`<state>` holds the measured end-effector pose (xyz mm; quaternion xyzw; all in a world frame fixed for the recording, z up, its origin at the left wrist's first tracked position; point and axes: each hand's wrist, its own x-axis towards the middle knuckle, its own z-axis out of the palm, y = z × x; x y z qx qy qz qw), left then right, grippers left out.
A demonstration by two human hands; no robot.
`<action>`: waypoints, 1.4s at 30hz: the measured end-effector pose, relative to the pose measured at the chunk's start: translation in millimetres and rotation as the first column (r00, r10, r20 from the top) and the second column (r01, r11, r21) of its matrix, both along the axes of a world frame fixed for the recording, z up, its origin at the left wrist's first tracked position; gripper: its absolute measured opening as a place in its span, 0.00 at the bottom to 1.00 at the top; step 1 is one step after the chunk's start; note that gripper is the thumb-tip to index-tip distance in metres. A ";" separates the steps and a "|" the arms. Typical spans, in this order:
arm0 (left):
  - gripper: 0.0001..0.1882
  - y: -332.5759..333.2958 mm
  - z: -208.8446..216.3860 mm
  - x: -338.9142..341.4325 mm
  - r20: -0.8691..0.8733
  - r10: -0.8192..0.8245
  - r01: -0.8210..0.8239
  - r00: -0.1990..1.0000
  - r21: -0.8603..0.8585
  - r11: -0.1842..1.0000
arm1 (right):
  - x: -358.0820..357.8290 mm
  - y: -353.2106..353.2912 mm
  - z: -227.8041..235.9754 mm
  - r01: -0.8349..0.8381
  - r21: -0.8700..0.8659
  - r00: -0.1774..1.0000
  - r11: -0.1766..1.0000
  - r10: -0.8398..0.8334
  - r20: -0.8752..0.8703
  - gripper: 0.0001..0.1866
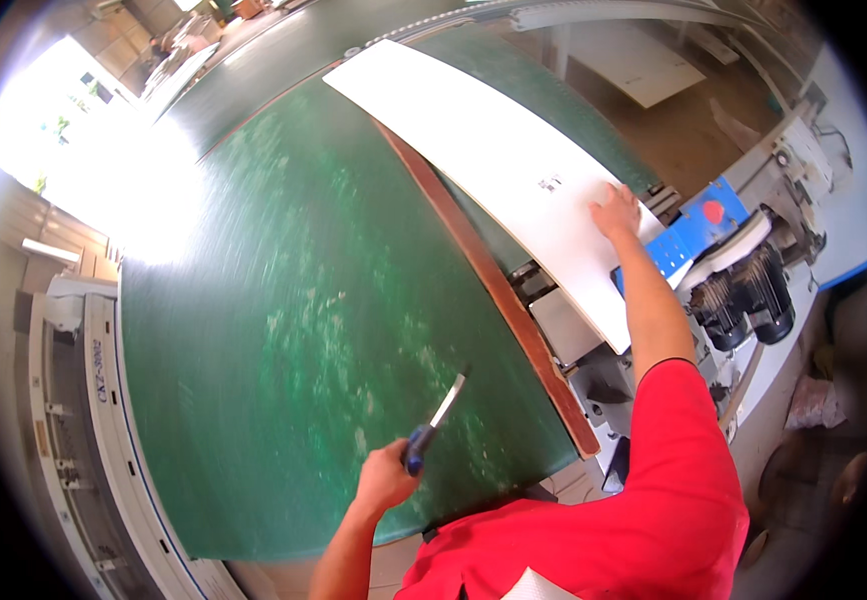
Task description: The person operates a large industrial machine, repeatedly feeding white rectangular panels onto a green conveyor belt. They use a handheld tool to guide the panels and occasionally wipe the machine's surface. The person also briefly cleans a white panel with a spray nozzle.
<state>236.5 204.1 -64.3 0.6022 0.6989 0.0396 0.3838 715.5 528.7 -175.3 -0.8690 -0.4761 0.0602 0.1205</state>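
My left hand (386,477) is closed around the dark blue handle of a tool with a narrow metal blade (445,402). The blade points up and to the right over the green surface, and its tip looks dark; its exact kind is unclear. My right hand (615,212) lies flat with fingers apart on a long white panel (493,135). The panel stretches from the far middle toward the near right, beside a blue machine part (698,228). Small dark marks show on the panel near my right hand.
A wide green conveyor-like surface (293,330) fills the middle, edged by a reddish-brown strip (493,280). Black finned motors (748,300) sit at the right. A white machine frame (113,400) runs along the left. Another white panel (638,68) lies at the far right.
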 end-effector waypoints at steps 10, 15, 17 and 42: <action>0.16 -23.8 -25.2 17.3 0.035 0.034 -0.031 0.999 -0.064 0.997 | -34.5 10.8 -7.8 -0.185 0.165 0.983 0.969 0.181 0.035 0.33; 0.17 -32.1 -25.9 16.7 0.002 0.032 -0.032 0.999 -0.072 0.997 | -103.3 -17.0 -30.4 -0.294 0.334 0.956 0.896 0.272 0.110 0.30; 0.17 -35.3 -20.6 12.4 0.029 0.040 -0.038 0.999 -0.065 0.997 | -135.3 -33.9 -31.0 -0.340 0.362 0.940 0.868 0.325 0.103 0.28; 0.16 -202.1 -18.2 -167.7 0.240 0.452 -0.487 0.859 0.113 0.866 | -562.0 -309.4 -24.5 -0.475 0.430 0.669 0.768 0.633 -0.391 0.29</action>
